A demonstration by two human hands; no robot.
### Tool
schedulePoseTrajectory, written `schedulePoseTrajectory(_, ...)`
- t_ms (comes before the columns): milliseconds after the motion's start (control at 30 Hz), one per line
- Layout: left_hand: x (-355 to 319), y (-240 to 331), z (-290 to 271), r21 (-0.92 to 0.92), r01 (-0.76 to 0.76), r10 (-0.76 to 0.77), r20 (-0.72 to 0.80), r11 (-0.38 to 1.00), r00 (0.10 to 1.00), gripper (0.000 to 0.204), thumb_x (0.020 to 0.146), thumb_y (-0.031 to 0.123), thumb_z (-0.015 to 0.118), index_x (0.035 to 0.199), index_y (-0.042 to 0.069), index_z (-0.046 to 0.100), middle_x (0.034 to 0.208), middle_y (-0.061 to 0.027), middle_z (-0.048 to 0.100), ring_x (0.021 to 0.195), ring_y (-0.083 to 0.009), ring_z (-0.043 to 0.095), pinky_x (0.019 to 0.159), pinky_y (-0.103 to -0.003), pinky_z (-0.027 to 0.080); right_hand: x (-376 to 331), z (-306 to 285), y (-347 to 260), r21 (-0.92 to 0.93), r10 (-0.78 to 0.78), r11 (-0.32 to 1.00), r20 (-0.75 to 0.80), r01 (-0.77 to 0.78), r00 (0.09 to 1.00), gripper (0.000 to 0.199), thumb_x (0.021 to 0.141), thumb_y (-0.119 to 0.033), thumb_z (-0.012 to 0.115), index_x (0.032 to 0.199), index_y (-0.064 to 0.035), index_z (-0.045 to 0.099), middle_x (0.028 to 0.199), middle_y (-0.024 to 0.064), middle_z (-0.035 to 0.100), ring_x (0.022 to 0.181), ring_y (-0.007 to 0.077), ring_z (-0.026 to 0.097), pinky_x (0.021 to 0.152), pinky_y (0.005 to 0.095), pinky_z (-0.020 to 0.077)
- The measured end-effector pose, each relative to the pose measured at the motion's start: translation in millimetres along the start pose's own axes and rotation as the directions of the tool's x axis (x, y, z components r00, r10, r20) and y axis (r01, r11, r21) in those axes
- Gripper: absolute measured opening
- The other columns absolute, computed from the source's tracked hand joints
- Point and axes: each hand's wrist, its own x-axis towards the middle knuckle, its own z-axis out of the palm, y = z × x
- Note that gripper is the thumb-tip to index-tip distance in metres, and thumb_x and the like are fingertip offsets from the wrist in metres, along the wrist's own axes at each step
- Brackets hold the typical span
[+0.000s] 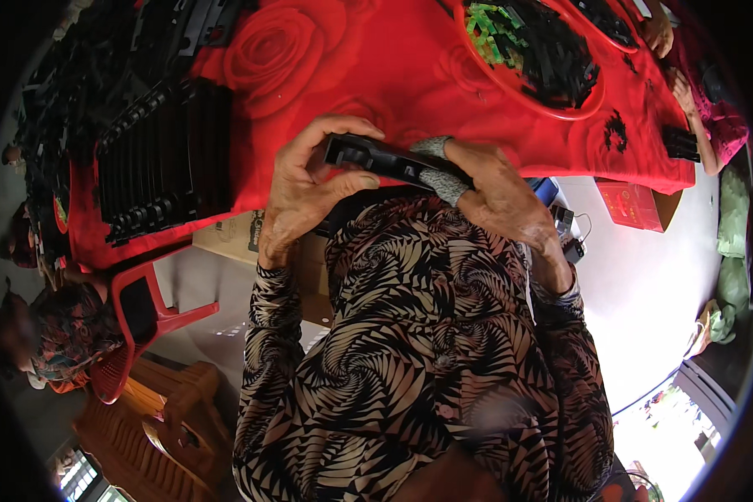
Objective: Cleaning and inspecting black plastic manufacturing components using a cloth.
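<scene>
Between my two hands, above the table's near edge, is a long black plastic part (pixel 385 161) with a recessed, ridged side facing up. My left hand (pixel 314 163) grips its left end, thumb below and fingers along the top edge. Around the right end close the fingers of my right hand (pixel 494 180), which have grey fabric covers (pixel 445 186) on the fingertips. To the left on the table stands a row of similar black parts (pixel 167 159), packed side by side.
A red rose-print cloth (pixel 376 67) covers the table. A red-rimmed basin (pixel 590 109) holds black and green pieces. Small black bits (pixel 616 132) lie right of it. Another person's hand (pixel 682 90) rests at the far right. A red chair (pixel 163 318) and a red box (pixel 636 205) stand below.
</scene>
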Motion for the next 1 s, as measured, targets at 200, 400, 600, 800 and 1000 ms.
schedulePoseTrajectory(200,4,2,2,0.047,-0.046,0.046,-0.017,0.998,0.999,0.048,0.078,-0.002,0.073,0.122,0.001,0.052,0.109,-0.0112,0.061,0.104,-0.0181,0.059,0.098,-0.034,0.046,3,12,-12,0.178,0.063,0.982,-0.007,-0.06,0.998,0.037,0.068,0.011,0.045,0.105,0.0031,0.049,0.07,0.0098,0.046,0.062,0.0212,0.05,0.054,0.033,0.0378)
schedulePoseTrajectory(400,24,-21,41,-0.546,-0.205,0.024,-0.319,0.813,0.948,0.047,0.103,0.043,0.035,0.097,-0.001,0.05,0.076,-0.0067,0.048,0.072,-0.0213,0.053,0.075,-0.034,0.047,-4,60,21,0.524,0.164,0.842,-0.016,-0.132,0.986,0.045,0.081,0.015,0.034,0.121,0.0013,0.049,0.087,0.0035,0.058,0.071,0.008,0.054,0.063,0.0192,0.0445)
schedulePoseTrajectory(600,30,-14,51,-0.596,-0.197,-0.062,-0.385,0.778,0.921,0.046,0.103,0.042,0.036,0.081,0.003,0.047,0.064,-0.0052,0.039,0.057,-0.02,0.048,0.06,-0.035,0.046,-5,61,4,0.643,0.174,0.751,0.028,-0.151,0.984,0.041,0.082,0.014,0.033,0.118,0.0014,0.047,0.087,0.0057,0.061,0.07,0.0093,0.058,0.062,0.0217,0.0476)
schedulePoseTrajectory(800,32,-6,64,-0.496,-0.148,-0.138,-0.493,0.856,0.859,0.042,0.101,0.041,0.038,0.077,0.007,0.043,0.064,-0.0031,0.034,0.055,-0.0167,0.038,0.054,-0.031,0.035,-7,70,7,0.601,0.165,0.793,-0.051,-0.102,0.985,0.042,0.08,0.014,0.031,0.116,0.0019,0.047,0.081,0.0062,0.061,0.065,0.0093,0.057,0.057,0.0233,0.0476)
schedulePoseTrajectory(1000,31,1,69,-0.473,-0.148,-0.104,-0.466,0.869,0.879,0.041,0.101,0.04,0.037,0.078,0.006,0.043,0.063,-0.0038,0.035,0.051,-0.0178,0.04,0.05,-0.032,0.037,-7,73,11,0.568,0.143,0.823,-0.159,-0.027,0.977,0.023,0.087,0.009,0.044,0.108,0.0023,0.049,0.077,0.0068,0.062,0.06,0.0109,0.059,0.053,0.0239,0.0484)
